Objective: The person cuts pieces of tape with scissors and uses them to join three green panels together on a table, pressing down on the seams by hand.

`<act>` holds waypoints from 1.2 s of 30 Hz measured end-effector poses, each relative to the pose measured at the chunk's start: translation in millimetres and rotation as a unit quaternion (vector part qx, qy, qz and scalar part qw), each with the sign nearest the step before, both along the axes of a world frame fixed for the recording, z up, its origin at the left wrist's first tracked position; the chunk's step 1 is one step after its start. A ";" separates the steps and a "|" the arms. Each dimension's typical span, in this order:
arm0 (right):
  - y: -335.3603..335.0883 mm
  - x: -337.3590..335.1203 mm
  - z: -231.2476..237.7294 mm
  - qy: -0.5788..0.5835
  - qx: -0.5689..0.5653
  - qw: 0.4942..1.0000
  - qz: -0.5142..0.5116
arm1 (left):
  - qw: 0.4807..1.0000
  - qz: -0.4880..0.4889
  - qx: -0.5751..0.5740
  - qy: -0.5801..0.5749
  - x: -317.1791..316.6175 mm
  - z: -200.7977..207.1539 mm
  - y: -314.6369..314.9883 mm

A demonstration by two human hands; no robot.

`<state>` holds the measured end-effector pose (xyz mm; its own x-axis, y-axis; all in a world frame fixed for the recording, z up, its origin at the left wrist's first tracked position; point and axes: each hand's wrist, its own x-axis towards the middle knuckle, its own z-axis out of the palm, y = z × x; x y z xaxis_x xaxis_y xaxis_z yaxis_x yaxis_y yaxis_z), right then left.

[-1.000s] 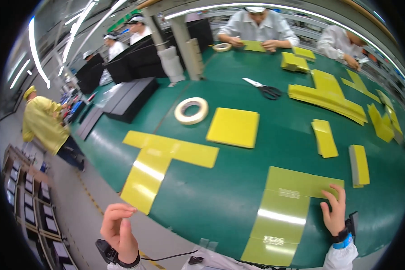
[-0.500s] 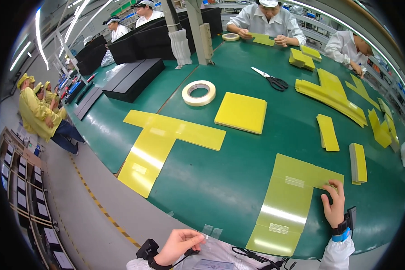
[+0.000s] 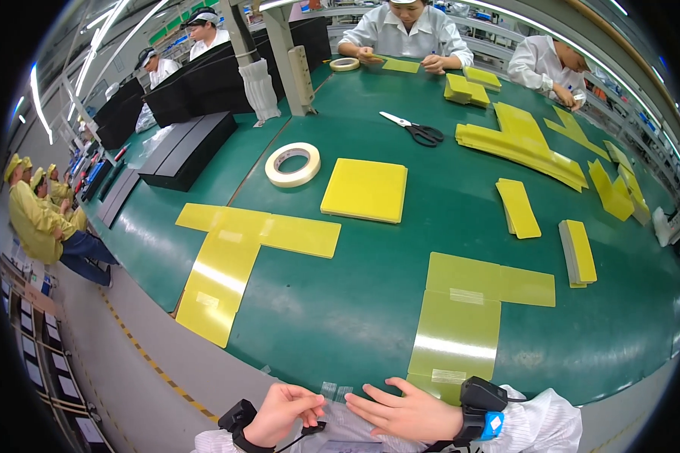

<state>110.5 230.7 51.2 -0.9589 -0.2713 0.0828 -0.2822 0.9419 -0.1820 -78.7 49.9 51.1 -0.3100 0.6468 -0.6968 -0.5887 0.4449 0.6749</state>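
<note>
My left hand (image 3: 285, 414) is at the table's near edge, its thumb and fingers pinched together; whatever is between the fingertips is too small to make out. Just right of it my right hand (image 3: 406, 414) has its fingers stretched out and apart, holding nothing. Short clear tape strips (image 3: 329, 389) hang on the table edge between the hands. Beyond my right hand lies a translucent yellow-green sheet piece (image 3: 457, 325), with panels joined by clear tape and an arm to the right. My right hand and wrist cover part of its near end.
A T-shaped yellow sheet assembly (image 3: 227, 264) lies left on the green table (image 3: 317, 302). Behind are a stack of yellow square sheets (image 3: 364, 189), a tape roll (image 3: 292, 164) and scissors (image 3: 414, 130). Narrow yellow stacks (image 3: 517, 209) stand right. Two co-workers sit across the table.
My right hand has left the right arm of the yellow-green sheet and come back left to the near edge beside my left hand. The left hand stays pinched. The whole view has shifted slightly.
</note>
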 end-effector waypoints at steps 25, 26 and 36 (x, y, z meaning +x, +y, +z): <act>27.8 -3.8 4.1 -0.008 -0.247 0.969 -0.021 | 0.945 -0.039 0.204 0.252 0.4 137.8 28.3; 38.8 -2.3 10.7 -0.009 -0.399 0.915 -0.055 | 0.961 -0.057 0.180 0.205 11.0 141.0 44.5; 113.8 40.9 104.9 0.201 -0.476 0.821 -0.242 | 0.846 -0.196 0.353 0.349 66.7 119.4 161.9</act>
